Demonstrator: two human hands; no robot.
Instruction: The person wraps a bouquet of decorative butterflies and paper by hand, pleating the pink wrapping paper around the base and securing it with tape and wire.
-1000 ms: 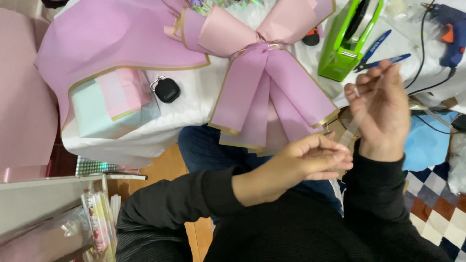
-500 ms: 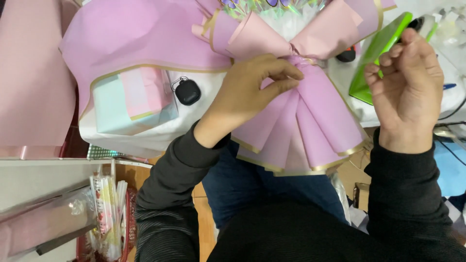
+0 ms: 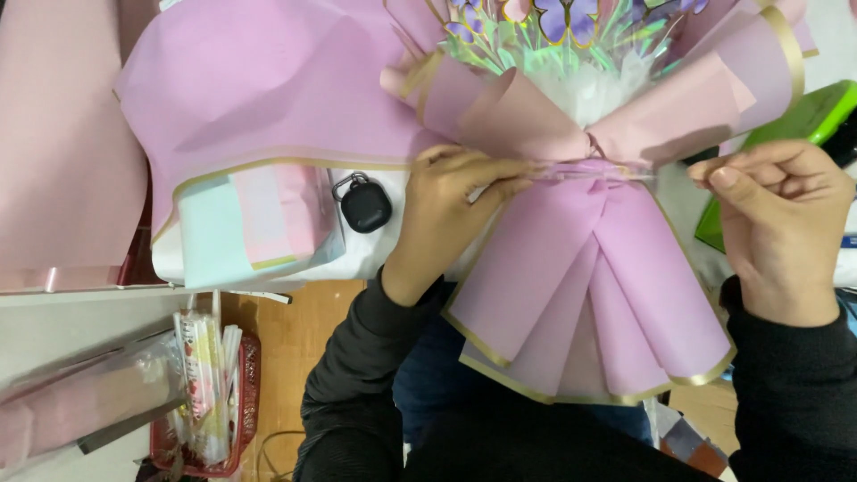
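The pink-wrapped bouquet (image 3: 580, 268) lay on the white tabletop (image 3: 375, 254) with its flared, gold-edged skirt hanging over the near edge above the person's lap. Half a second before, it sat smaller in view; now it filled the frame. A thin clear ribbon (image 3: 607, 171) was stretched across its waist. The left hand (image 3: 446, 214), which had rested on the folds, had its fingers pinched shut on one end of the ribbon at the waist. The right hand (image 3: 777, 214), earlier beside the green box (image 3: 803, 120), had come in near the waist, fingers curled closed and pinching the other end.

Left of the bouquet, a small black rounded case (image 3: 364, 205) with a metal clip lay on the tabletop, beside a stack of pale blue and pink paper sheets (image 3: 250, 223) under a large pink sheet (image 3: 259, 89). Lower left, a red basket (image 3: 210, 393) held narrow clear packets with red printing.
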